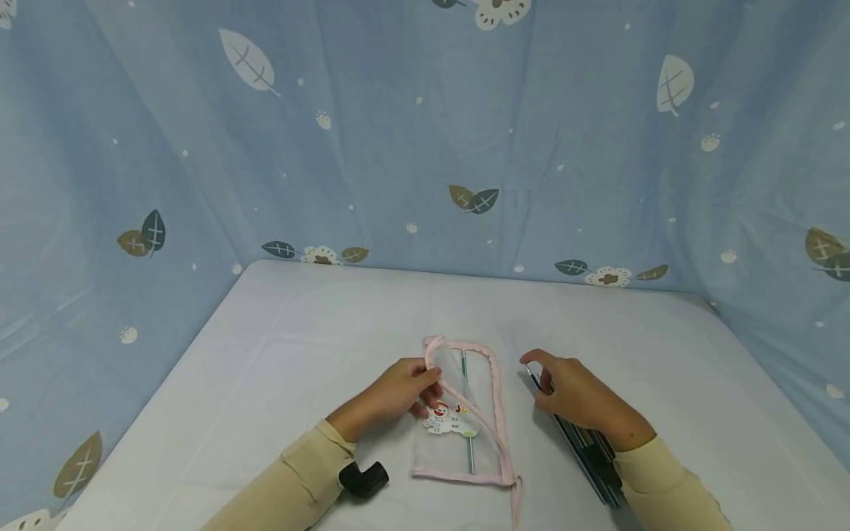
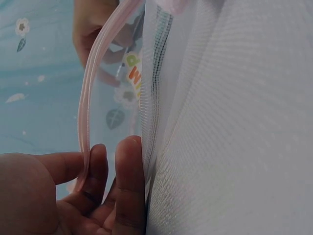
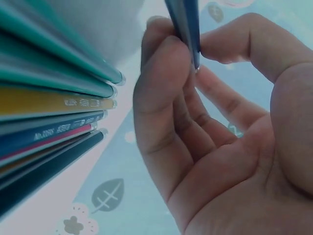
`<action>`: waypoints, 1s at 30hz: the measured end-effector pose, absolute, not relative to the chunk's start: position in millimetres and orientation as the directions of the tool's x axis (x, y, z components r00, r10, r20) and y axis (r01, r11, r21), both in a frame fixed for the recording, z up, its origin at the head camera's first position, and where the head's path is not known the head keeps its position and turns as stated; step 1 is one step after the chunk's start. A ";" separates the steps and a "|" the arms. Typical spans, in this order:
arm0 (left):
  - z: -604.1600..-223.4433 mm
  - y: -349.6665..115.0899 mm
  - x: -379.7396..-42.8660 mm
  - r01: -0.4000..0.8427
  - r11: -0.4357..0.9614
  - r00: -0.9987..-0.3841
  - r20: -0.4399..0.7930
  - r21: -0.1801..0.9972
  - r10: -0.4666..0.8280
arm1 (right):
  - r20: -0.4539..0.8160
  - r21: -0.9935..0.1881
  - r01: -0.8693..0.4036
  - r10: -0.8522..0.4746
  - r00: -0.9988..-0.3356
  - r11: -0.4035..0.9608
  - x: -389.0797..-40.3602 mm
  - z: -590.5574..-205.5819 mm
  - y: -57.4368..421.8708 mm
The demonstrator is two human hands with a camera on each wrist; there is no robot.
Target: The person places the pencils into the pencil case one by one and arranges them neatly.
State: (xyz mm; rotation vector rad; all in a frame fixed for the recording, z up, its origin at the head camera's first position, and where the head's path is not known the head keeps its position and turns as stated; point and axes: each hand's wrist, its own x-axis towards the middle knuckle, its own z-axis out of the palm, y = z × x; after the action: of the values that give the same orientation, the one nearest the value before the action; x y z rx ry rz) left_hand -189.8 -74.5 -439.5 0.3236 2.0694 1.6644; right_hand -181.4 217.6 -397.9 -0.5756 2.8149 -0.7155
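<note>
My left hand (image 1: 405,387) pinches the pink-trimmed edge of a see-through mesh pouch (image 1: 488,457) between thumb and fingers, lifting its flap. A slim green pencil (image 1: 471,457) lies inside the pouch. In the left wrist view, the pink edging (image 2: 87,105) runs up from the fingertips. My right hand (image 1: 574,391), to the right of the pouch, pinches a thin dark blue pencil (image 3: 185,22) between thumb and fingers. Below that hand, a row of pencils (image 1: 579,450) lies on the table; green, yellow, blue and red ones (image 3: 58,103) show in the right wrist view.
A white cloth covers the table (image 1: 299,332). Blue leaf-printed fabric (image 1: 398,147) hangs behind and at both sides. Black wrist gear (image 1: 363,479) sits by the left sleeve. A pink strap (image 1: 516,505) trails from the pouch's lower right corner.
</note>
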 end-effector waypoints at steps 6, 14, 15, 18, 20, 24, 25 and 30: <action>-439.8 -74.2 -188.9 -0.114 0.241 -0.862 -0.217 0.964 0.458 | -0.042 -0.513 -0.313 -0.387 -0.921 0.799 -179.9 -392.5 218.0; -437.5 -76.4 -187.3 -0.120 0.239 -0.858 -0.222 0.963 0.463 | 0.034 -0.534 -0.312 -0.349 -0.937 0.786 -180.3 -390.4 217.3; -437.3 -76.7 -187.1 -0.118 0.238 -0.858 -0.220 0.964 0.464 | 0.052 -0.540 -0.319 -0.347 -0.936 0.779 -180.5 -389.7 217.1; -436.9 -77.1 -186.9 -0.120 0.233 -0.856 -0.219 0.965 0.468 | 0.102 -0.577 -0.321 -0.323 -0.941 0.751 -181.4 -387.5 216.6; -436.2 -77.1 -187.3 -0.121 0.227 -0.856 -0.218 0.966 0.469 | 0.122 -0.622 -0.308 -0.299 -0.946 0.720 -181.9 -385.7 216.0; -434.4 -77.0 -188.4 -0.121 0.228 -0.854 -0.218 0.966 0.471 | 0.137 -0.715 -0.258 -0.232 -0.963 0.650 -182.9 -383.1 214.3; -434.2 -77.1 -188.8 -0.121 0.227 -0.854 -0.217 0.967 0.473 | 0.144 -0.731 -0.251 -0.216 -0.966 0.635 -183.3 -382.5 213.6; -436.0 -77.3 -189.4 -0.132 0.215 -0.848 -0.222 0.968 0.480 | 0.175 -0.792 -0.235 -0.158 -0.972 0.563 -188.9 -382.9 207.1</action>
State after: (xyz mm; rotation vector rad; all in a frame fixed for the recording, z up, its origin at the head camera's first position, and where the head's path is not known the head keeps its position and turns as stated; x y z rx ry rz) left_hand -189.4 -77.3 -436.0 0.3213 2.0125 1.6763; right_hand -188.9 207.1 -382.9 -0.3591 2.8513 -1.4649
